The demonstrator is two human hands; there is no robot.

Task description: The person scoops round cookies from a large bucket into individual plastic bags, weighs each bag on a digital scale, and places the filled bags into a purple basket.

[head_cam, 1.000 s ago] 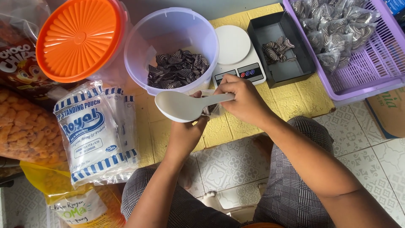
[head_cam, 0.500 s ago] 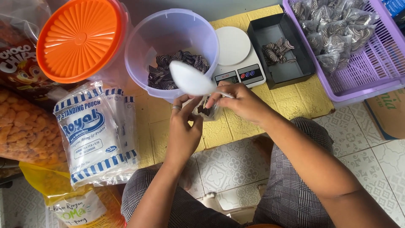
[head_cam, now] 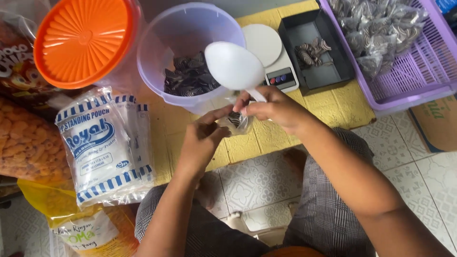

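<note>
Pouch (head_cam: 236, 121) (clear, dark pieces inside) between hands (head_cam: 243, 126)

Two hands, the left hand (head_cam: 202, 143) and the right hand (head_cam: 273, 108), meet over one small clear pouch (head_cam: 236, 122), with one white scoop (head_cam: 234, 65). On the mat are one clear tub (head_cam: 190, 52), one orange lid (head_cam: 84, 40), one white kitchen scale (head_cam: 271, 57), one black tray (head_cam: 314, 52) and one purple basket (head_cam: 404, 71). One pack of empty pouches (head_cam: 102, 143) lies to the left; the dark snack pieces are too many to count.
</note>
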